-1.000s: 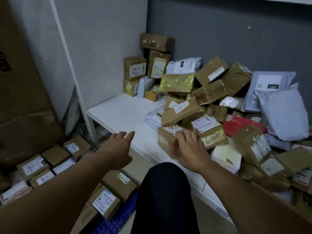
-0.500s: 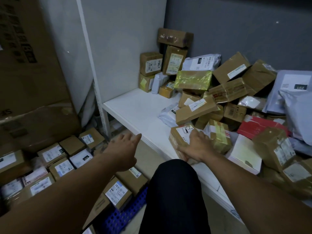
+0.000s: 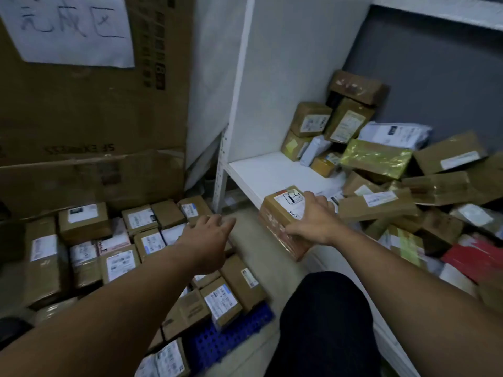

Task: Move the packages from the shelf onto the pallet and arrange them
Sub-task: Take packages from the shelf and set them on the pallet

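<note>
My right hand (image 3: 313,220) grips a brown cardboard box (image 3: 277,213) with a white label, holding it past the front edge of the white shelf (image 3: 261,172). A heap of boxes and mailer bags (image 3: 394,180) covers the shelf's right part. My left hand (image 3: 208,235) hovers open, fingers spread, over the rows of labelled boxes (image 3: 114,240) on the blue pallet (image 3: 215,338) at lower left.
A big cardboard sheet (image 3: 95,110) with a paper sign stands behind the pallet. The white shelf post (image 3: 234,110) rises between pallet and shelf. My dark-clad knee (image 3: 324,317) is at bottom centre, on a strip of pale floor (image 3: 253,240).
My right hand has closed round the brown box and drawn it off the shelf edge to the left. The view has swung left toward the pallet. My left hand stays open.
</note>
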